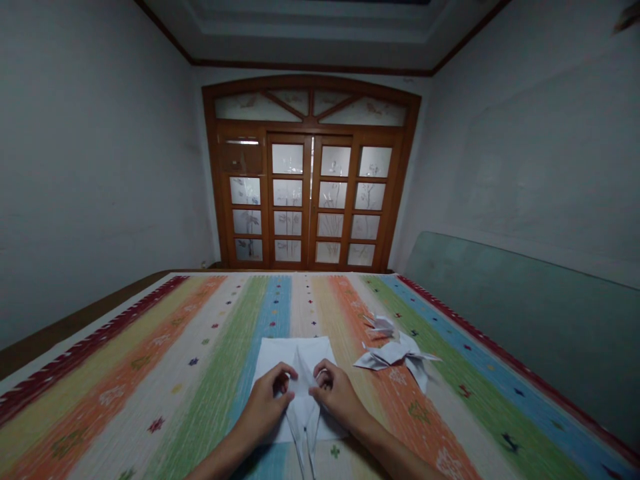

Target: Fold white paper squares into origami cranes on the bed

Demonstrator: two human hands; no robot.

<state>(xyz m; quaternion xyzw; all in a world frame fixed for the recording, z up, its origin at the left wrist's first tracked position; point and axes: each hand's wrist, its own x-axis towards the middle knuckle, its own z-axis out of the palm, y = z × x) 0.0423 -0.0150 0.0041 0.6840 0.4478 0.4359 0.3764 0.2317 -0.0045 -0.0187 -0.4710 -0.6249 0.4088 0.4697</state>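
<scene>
Folded paper point(303, 403) sits about midway between the left and right edges of the surface point(75, 325), above a white sheet point(270, 351), its two narrow points toward the near edge. The left hand point(273, 400) pinches its left side, the right hand point(337, 395) its right. Paper figures point(397, 351) lie nearer the right edge, on the striped cloth point(200, 380)

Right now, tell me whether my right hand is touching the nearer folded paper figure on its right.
Apart: the head view shows striped tablecloth between the right hand and the nearer folded paper figure.
</scene>
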